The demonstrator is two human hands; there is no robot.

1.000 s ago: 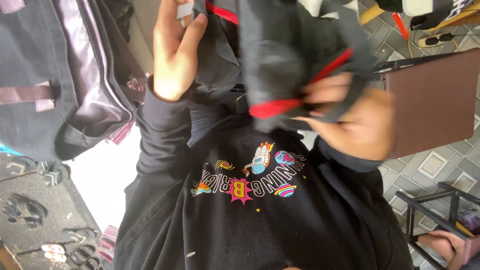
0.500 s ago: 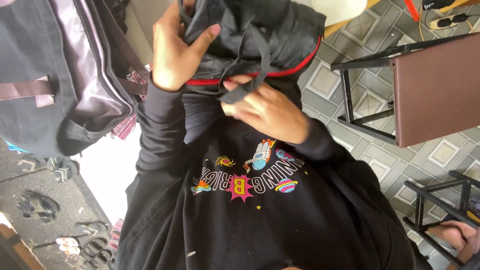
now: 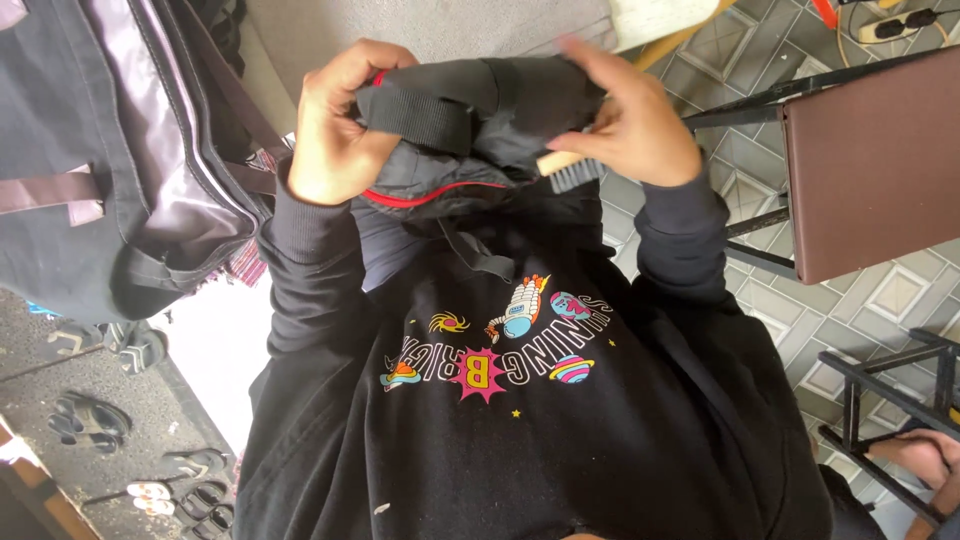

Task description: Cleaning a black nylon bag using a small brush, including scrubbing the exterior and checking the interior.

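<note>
Right hand [image 3: 640, 125] moved up w/ one brush [image 3: 565, 168]; left hand [image 3: 335, 130] fingers grip one black bag [image 3: 470, 120].

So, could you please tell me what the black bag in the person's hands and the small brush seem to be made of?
The black bag looks like matte woven synthetic fabric: it creases softly and carries a ribbed webbing strap and red piping. The brush, in the right hand, seems to have a pale unvarnished wooden handle and dark bristles, though blur leaves that open.
</note>
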